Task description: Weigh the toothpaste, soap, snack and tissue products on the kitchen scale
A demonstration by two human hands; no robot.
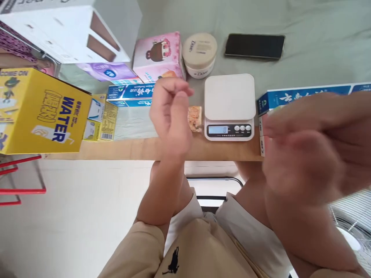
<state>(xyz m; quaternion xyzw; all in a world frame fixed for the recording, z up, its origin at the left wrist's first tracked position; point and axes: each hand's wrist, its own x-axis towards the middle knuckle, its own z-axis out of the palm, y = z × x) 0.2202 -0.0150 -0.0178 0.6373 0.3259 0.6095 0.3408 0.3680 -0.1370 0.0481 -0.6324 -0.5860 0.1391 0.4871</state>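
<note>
My left hand point(171, 119) is raised over the table's front edge with its fingers curled in and the thumb against them; nothing shows in it. Just right of it lies a small wrapped snack point(195, 119). A white kitchen scale point(229, 97) stands between my hands, its plate bare and its display lit. My right hand point(301, 166) is smeared by motion, close to the camera, so its fingers cannot be made out. Another blurred hand or forearm point(350, 127) enters from the right edge and overlaps it. Behind them is a blue toothpaste box point(278, 98), partly hidden.
A yellow drink carton point(49, 116) and a white box point(69, 34) crowd the left. Farther back are a pink box point(158, 56), a Dove jar point(199, 54) and a black phone point(255, 46). A fan point(348, 224) stands low on the right.
</note>
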